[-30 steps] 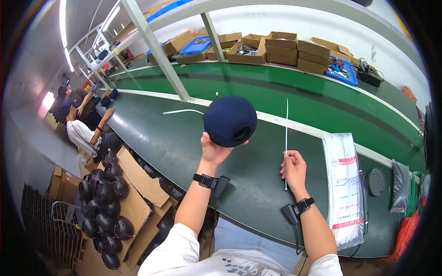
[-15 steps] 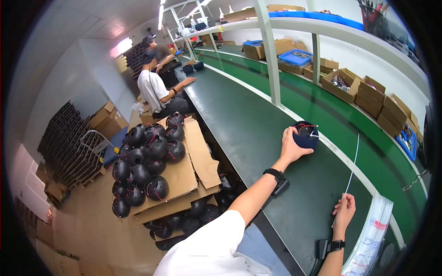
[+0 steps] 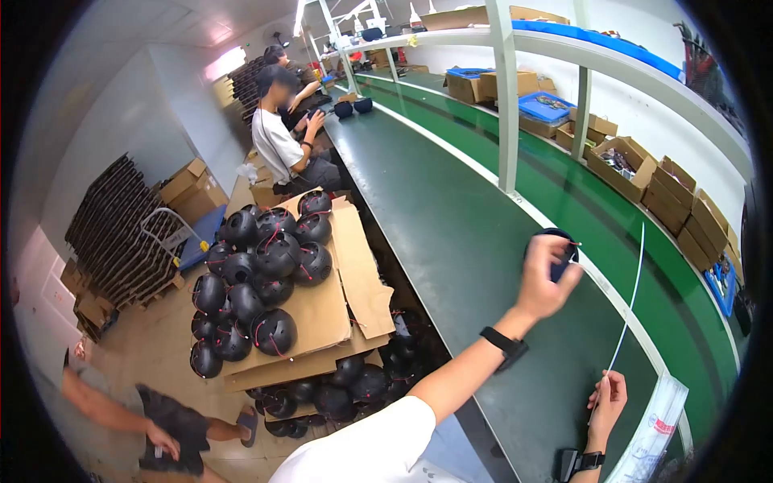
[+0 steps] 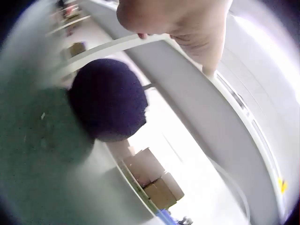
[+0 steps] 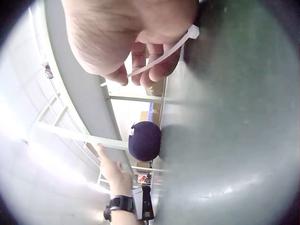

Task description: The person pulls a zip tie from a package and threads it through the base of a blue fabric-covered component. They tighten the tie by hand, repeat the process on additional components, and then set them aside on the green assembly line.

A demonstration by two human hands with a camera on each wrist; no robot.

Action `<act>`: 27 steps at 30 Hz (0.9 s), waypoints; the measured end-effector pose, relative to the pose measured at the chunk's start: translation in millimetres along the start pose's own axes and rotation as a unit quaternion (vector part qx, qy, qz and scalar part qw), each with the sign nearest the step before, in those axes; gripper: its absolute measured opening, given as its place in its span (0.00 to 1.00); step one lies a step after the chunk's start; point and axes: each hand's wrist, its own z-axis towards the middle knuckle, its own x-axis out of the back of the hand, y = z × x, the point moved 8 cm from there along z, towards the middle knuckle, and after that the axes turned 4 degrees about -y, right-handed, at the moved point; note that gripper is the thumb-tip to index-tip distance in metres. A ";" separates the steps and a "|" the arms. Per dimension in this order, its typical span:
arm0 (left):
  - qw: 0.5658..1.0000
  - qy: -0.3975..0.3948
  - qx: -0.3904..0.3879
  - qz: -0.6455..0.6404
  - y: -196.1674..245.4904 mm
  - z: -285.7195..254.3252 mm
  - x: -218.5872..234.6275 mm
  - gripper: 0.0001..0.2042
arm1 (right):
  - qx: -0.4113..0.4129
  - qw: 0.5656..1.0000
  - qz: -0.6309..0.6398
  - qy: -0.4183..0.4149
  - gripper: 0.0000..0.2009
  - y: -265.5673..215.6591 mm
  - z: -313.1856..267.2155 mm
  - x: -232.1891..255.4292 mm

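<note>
A dark blue, fabric-covered ball [image 4: 108,101] rests on the dark green worktop, with a red wire at its top in the head view. My left hand [image 3: 546,286] is just in front of it and overlaps it from above. Both wrist views show a gap between that hand and the ball [image 5: 145,140]. Its fingers are loose and hold nothing. Further right, my right hand [image 3: 609,396] pinches a long white cable tie [image 3: 626,322] between thumb and fingers. The tie's head [image 5: 193,32] sticks out below the palm, and its long tail points up and away over the worktop.
Black hollow balls [image 3: 278,255] with red wires are piled on cardboard [image 3: 322,322] at left. A bag of cable ties [image 3: 654,427] lies right of my right hand. Open boxes [image 3: 624,165] line the far side. Two people [image 3: 278,145] sit further along the bench; another person [image 3: 173,419] is lower left.
The ball was lifted in my left hand, then lowered to the worktop; the hand has now let go and drawn back. The right hand keeps the cable tie. A person has appeared at lower left.
</note>
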 end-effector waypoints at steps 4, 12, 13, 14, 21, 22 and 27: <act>0.954 -0.128 0.070 -0.260 38.8 -17.1 -83.6 0.18 | -0.017 0.999 -0.023 -0.044 0.08 0.5 -3.8 -10.8; 0.918 -0.089 0.122 -0.368 -7.1 -32.4 -94.0 0.18 | -0.069 0.991 -0.070 -0.087 0.05 2.0 -11.7 -14.3; 0.921 -0.063 0.131 -0.363 -14.0 -34.2 -88.7 0.18 | -0.078 0.989 -0.070 -0.105 0.05 -1.2 -14.5 -17.8; 0.923 -0.036 0.139 -0.358 -22.1 -34.9 -82.8 0.18 | -0.086 0.986 -0.071 -0.122 0.04 -6.2 -15.4 -22.2; 0.905 0.070 0.158 -0.389 -28.4 -22.5 -39.7 0.16 | -0.116 0.978 -0.076 -0.158 0.05 -14.8 -15.3 -31.5; 0.908 0.078 0.155 -0.380 -28.2 -20.9 -34.3 0.17 | -0.118 0.977 -0.071 -0.160 0.04 -12.9 -14.8 -31.7; 0.918 0.058 0.141 -0.366 -28.1 -18.6 -29.9 0.19 | -0.108 0.979 -0.039 -0.166 0.03 -14.2 -11.3 -36.2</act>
